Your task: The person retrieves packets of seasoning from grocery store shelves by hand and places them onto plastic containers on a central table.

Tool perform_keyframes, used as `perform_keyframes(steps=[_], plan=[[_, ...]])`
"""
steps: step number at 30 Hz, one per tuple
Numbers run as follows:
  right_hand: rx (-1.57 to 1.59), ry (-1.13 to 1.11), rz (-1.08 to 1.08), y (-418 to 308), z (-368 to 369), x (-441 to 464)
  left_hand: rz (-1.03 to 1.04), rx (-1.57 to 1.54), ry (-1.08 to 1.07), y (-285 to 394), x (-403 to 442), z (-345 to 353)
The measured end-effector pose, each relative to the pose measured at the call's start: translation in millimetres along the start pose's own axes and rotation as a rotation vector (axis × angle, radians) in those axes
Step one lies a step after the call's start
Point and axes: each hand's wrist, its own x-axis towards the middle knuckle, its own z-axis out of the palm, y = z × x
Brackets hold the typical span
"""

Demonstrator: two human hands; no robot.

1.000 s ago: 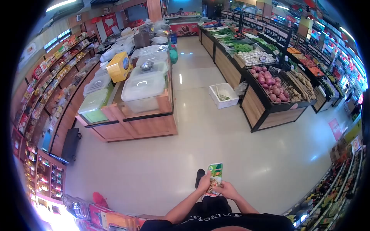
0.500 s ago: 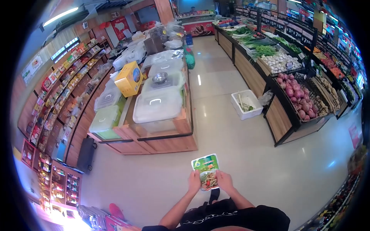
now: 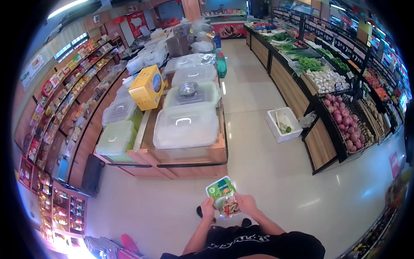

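A sealed food packet with a green and white upper part and a picture or window of mixed food below is held in front of my body. My left hand grips its left edge, thumb on the front. On the opposite side, my right hand is closed on the right edge. The packet tilts, its top leaning left. Small print on it is too blurred to read.
Left ahead, a wooden counter bears lidded plastic bins and a yellow box. A white foam crate stands on the floor by the vegetable stand with red onions. Packaged-goods shelves line the left.
The packet has tipped from nearly upright to leaning left and moved slightly left, both hands still on it. The view has shifted, and a shoe now shows beside my left hand.
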Motion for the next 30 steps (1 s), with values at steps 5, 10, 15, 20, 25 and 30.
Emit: perform_keyframes(steps=[5,10,15,20,25,30], plan=[[-0.108,0.048,-0.001,-64.6,43.6,71.1,0.153,0.119,-0.004,38.9,92.0,-51.9],[-0.184,0.101,-0.011,-126.6,72.4,143.8,0.179,0.131,-0.094,93.3,166.3,-99.9],[0.005,0.13,0.114,-174.3,109.1,195.7,0.056,-0.519,-0.303,117.5,230.9,-128.6],[0.24,0.143,0.276,-178.5,146.6,237.4,-0.173,-0.699,-0.462,139.8,272.3,-142.0],[0.438,0.205,0.319,-166.7,174.4,293.8,-0.217,-0.587,-0.403,121.9,312.4,-142.5],[0.355,0.097,0.183,-162.5,186.4,349.9,-0.019,0.162,0.058,156.6,349.2,-133.7]])
